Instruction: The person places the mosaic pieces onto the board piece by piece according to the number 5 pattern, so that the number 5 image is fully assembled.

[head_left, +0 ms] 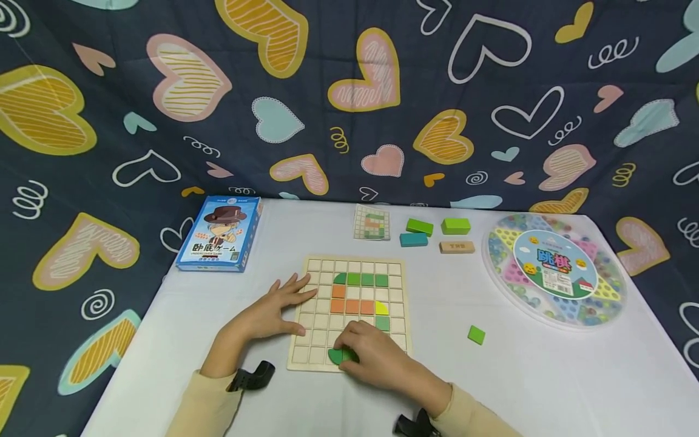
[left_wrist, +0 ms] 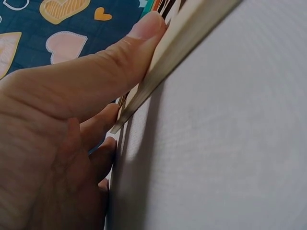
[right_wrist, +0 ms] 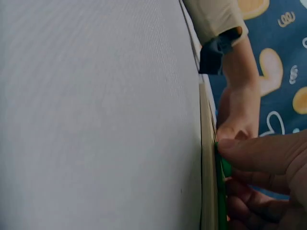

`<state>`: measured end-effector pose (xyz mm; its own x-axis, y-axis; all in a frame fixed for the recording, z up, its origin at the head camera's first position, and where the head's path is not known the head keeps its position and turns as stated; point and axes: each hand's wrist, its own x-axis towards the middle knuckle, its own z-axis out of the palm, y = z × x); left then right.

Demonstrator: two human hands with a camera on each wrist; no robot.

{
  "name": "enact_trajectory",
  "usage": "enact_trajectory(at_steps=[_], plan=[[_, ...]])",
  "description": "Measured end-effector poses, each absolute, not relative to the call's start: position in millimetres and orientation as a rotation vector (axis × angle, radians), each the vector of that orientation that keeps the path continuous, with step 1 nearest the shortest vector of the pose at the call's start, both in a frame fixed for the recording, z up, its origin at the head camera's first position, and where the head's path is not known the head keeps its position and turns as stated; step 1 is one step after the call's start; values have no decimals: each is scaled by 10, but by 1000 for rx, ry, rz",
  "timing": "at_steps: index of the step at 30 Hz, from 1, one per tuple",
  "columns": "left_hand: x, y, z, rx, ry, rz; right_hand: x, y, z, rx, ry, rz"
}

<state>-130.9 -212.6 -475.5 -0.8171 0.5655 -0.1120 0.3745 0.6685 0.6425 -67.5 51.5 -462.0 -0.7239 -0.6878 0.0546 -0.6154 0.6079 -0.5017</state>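
A square wooden grid board (head_left: 318, 354) lies on the white table. My left hand (head_left: 273, 311) rests at its left edge, fingers spread; in the left wrist view the thumb (left_wrist: 120, 62) lies against the board's edge. Near the board's bottom edge my right hand (head_left: 378, 357) pinches a green piece with a rounded corner (head_left: 335, 357), a second green square partly hidden beside it. Higher on the grid sit a row of green tiles (head_left: 368, 280), several orange tiles (head_left: 352, 306), a yellow rounded piece (head_left: 381, 309) and a green square (head_left: 382, 323).
Behind the board lie a pattern card (head_left: 372, 223), green blocks (head_left: 455, 226), a teal block (head_left: 413, 240) and a wooden block (head_left: 457, 247). A loose green tile (head_left: 476, 334) lies to the right, before a round marble game (head_left: 554, 267). A blue game box (head_left: 221, 233) stands back left.
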Motion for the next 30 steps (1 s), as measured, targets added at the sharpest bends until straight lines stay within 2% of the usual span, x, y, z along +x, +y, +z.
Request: enact_trajectory(at_steps=[17, 25, 30], plan=[[-1308, -2112, -4755, 739, 2572, 917, -679, 548, -4593, -1013, 2674, -771], [-1308, -2114, -4757, 749, 2565, 916, -715, 1270, -4524, -782, 2692, -1140], [-1308, -2116, -4749, 731, 2564, 924, -691, 1809, -4568, -619, 2851, -1178]])
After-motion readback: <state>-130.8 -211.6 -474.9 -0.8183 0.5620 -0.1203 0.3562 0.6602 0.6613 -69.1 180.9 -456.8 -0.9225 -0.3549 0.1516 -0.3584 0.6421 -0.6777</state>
